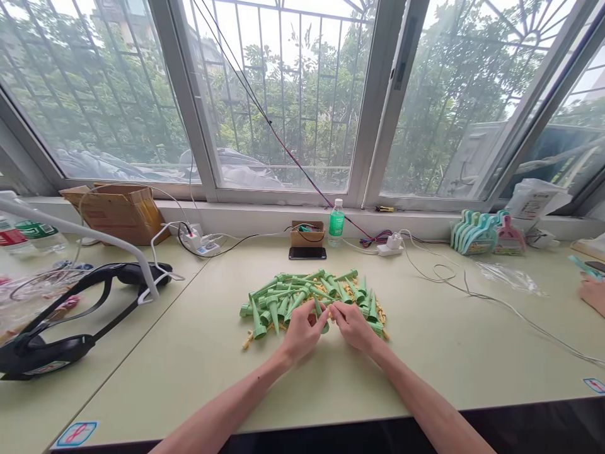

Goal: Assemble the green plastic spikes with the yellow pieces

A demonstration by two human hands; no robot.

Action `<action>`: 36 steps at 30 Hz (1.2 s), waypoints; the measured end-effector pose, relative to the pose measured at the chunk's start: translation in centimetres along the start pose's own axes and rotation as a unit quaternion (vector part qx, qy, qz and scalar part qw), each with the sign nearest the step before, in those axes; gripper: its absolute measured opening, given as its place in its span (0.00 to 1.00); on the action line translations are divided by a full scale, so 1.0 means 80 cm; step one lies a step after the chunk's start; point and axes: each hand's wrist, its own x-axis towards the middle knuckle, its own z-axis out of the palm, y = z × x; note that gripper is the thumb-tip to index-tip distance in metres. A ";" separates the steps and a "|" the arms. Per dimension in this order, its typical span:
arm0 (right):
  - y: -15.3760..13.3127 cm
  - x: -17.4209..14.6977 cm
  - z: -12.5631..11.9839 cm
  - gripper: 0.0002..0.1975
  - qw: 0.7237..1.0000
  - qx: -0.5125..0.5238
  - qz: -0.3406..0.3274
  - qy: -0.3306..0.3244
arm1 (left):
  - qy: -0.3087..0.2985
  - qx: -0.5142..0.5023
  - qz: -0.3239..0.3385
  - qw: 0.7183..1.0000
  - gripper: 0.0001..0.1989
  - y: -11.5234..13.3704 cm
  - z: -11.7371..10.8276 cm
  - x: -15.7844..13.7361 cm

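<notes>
My left hand (301, 329) is closed around a green plastic watering spike (318, 309), its narrow tip pointing up and away. Close beside it, my right hand (353, 325) pinches what looks like a small yellow plastic piece (331, 313), mostly covered by the fingertips. The two hands nearly meet at the near side of a heap of loose green spikes (272, 304). These are hollow cones with wide collars, lying in all directions. Small yellow pieces (380, 305) lie among and under them, and one yellow piece (247, 340) is at the heap's left edge.
Behind the heap are a phone (307, 253), a small cardboard box (307, 234) and a green-labelled bottle (336, 223). A black headset-like strap (85, 302) lies left. White cables (466, 287) cross the right side. Another person's hand (593, 294) shows at the right edge.
</notes>
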 end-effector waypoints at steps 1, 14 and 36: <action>-0.001 0.000 0.000 0.19 1.000 -0.001 0.000 0.000 | 0.002 0.005 0.004 1.000 0.13 0.000 0.000 0.000; 0.000 0.001 -0.001 0.20 1.000 -0.015 0.000 0.002 | 0.012 0.074 0.074 0.995 0.11 -0.005 0.001 -0.001; -0.007 0.003 -0.001 0.23 0.995 0.034 0.051 0.078 | 0.015 -0.104 -0.023 0.994 0.16 -0.008 0.004 0.005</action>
